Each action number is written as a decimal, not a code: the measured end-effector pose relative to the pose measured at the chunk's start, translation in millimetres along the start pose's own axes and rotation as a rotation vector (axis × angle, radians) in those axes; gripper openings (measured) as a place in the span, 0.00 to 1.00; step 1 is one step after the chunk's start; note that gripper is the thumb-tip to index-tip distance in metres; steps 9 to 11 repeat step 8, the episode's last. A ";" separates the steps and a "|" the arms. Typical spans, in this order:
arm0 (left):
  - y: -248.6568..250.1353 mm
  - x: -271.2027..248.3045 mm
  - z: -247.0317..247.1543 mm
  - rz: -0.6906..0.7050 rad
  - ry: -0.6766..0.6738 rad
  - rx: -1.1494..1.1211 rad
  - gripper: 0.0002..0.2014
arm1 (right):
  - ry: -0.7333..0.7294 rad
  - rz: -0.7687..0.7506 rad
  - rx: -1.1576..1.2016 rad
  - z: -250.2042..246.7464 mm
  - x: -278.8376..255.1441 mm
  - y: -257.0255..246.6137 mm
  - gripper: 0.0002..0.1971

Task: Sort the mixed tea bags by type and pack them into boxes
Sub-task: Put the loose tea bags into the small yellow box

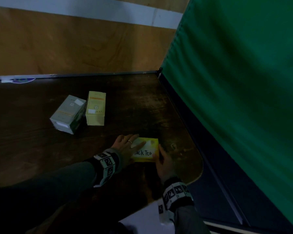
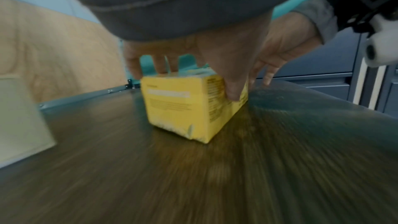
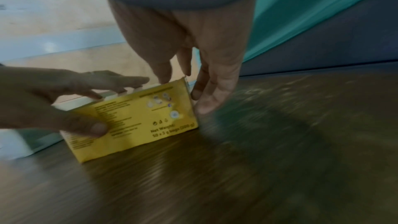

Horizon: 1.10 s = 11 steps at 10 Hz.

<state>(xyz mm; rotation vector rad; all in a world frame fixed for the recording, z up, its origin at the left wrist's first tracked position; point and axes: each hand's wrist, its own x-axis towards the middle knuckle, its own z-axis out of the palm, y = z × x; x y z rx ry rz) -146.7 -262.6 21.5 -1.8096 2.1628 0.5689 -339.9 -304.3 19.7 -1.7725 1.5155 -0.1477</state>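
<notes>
A yellow box with a white label reading "Black Tea" (image 1: 146,152) lies closed on the dark wooden table (image 1: 142,107), near its front right corner. My left hand (image 1: 128,146) lies over the box's left part, fingers across the top and thumb (image 3: 96,128) pressed on the near side face. My right hand (image 1: 161,160) holds the right end, thumb on the top edge and fingers (image 3: 204,101) down the end face. The left wrist view shows the same box (image 2: 176,108) under my left hand (image 2: 215,57). No loose tea bags are in view.
Two closed boxes stand further back on the left: a grey-green one (image 1: 68,114) and a pale yellow one (image 1: 96,108), touching each other. A green curtain (image 1: 235,81) hangs along the table's right edge. A wooden wall panel (image 1: 66,44) backs the table.
</notes>
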 end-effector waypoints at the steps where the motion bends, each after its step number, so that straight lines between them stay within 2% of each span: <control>1: -8.2 -13.3 4.5 -0.045 -0.018 -0.020 0.43 | -0.116 0.021 0.031 11.1 -0.3 -12.9 0.29; 3: -27.1 -28.5 21.3 -0.205 0.053 -0.074 0.38 | -0.211 0.146 0.159 19.7 -2.9 -27.7 0.31; 4: -38.1 -27.7 15.9 -0.304 0.074 -0.083 0.39 | -0.197 0.200 0.178 28.5 -11.8 -17.0 0.29; 5: -54.6 -29.7 13.0 -0.345 0.091 -0.097 0.39 | -0.167 0.204 0.091 41.7 -29.2 -1.0 0.28; 7: -67.4 -46.9 12.2 -0.299 0.115 -0.007 0.41 | -0.121 0.151 0.029 62.5 -57.0 17.8 0.24; 8: -40.7 -75.9 8.1 -0.206 0.192 -0.092 0.37 | -0.122 0.139 0.049 64.9 -66.1 22.8 0.18; 11: -40.7 -75.9 8.1 -0.206 0.192 -0.092 0.37 | -0.122 0.139 0.049 64.9 -66.1 22.8 0.18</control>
